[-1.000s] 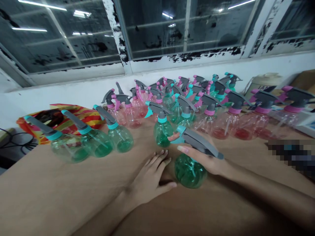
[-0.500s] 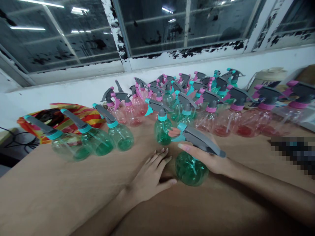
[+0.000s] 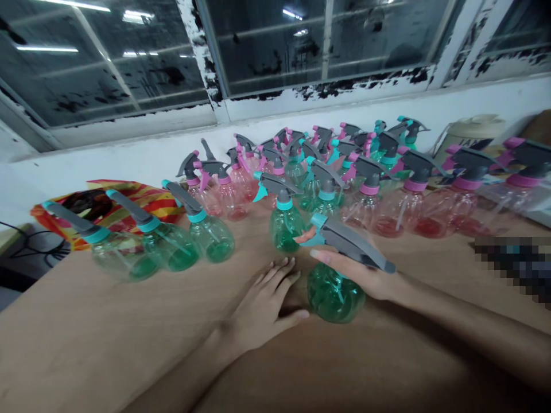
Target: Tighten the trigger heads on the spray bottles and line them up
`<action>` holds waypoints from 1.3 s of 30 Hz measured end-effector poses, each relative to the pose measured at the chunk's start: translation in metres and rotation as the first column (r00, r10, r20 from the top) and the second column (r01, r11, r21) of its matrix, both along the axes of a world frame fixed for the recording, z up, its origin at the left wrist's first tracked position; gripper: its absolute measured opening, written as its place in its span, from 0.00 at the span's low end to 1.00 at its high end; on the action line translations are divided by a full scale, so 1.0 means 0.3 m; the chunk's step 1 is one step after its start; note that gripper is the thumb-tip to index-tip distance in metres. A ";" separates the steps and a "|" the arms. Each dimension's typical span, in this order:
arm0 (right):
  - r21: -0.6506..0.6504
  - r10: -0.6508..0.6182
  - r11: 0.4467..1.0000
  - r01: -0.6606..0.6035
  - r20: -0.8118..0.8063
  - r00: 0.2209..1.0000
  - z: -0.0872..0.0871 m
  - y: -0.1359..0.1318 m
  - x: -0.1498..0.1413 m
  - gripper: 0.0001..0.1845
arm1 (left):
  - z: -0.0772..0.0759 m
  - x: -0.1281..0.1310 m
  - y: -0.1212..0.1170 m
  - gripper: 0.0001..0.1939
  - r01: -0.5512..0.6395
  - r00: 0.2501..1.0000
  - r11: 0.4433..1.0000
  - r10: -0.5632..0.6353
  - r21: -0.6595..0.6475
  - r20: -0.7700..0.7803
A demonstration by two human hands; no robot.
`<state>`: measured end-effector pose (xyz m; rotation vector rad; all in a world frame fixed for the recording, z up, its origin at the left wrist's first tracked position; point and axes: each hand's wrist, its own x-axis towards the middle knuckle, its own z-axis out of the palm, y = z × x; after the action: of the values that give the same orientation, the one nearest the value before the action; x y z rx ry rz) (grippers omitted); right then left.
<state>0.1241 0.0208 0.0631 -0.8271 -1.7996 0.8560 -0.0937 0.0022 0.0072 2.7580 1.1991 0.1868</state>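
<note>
My right hand (image 3: pixel 365 272) is wrapped round the neck and trigger of a green spray bottle (image 3: pixel 334 295) with a grey and teal head. Its thumb lies along the near side, and fingertips show at the trigger. Flat on the table, fingers stretched out, my left hand (image 3: pixel 262 312) rests just left of that bottle, holding nothing. Behind it stands another green spray bottle (image 3: pixel 284 226). To the left is a row of three more: an outer bottle (image 3: pixel 129 258), a middle bottle (image 3: pixel 172 249) and an inner bottle (image 3: pixel 213 238), their heads pointing left.
Several pink spray bottles (image 3: pixel 390 218) line the right, and more pink and green ones crowd the back by the wall. A red-yellow bag (image 3: pixel 133 198) lies at the back left. A pale tub (image 3: pixel 469 137) stands back right, and a blurred-out object (image 3: pixel 516 267) lies at right.
Almost nothing differs. The fingertips of my right hand at the trigger look slightly shifted; my left hand stays in place.
</note>
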 end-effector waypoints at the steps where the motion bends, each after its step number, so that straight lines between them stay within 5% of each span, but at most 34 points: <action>1: -0.006 0.004 1.000 -0.004 0.001 1.000 0.000 0.001 -0.001 0.10 | -0.001 -0.001 0.000 0.35 0.001 1.000 1.000 -0.001 -0.003 0.007; 39: 0.089 0.013 0.996 -0.009 -0.036 0.999 0.001 0.003 0.006 0.13 | 0.001 -0.004 0.001 0.33 0.012 1.000 1.000 -0.012 0.008 -0.002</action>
<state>0.1258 0.0219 0.0633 -0.7406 -1.7985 0.7871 -0.0950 0.0026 0.0076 2.7721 1.1839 0.1883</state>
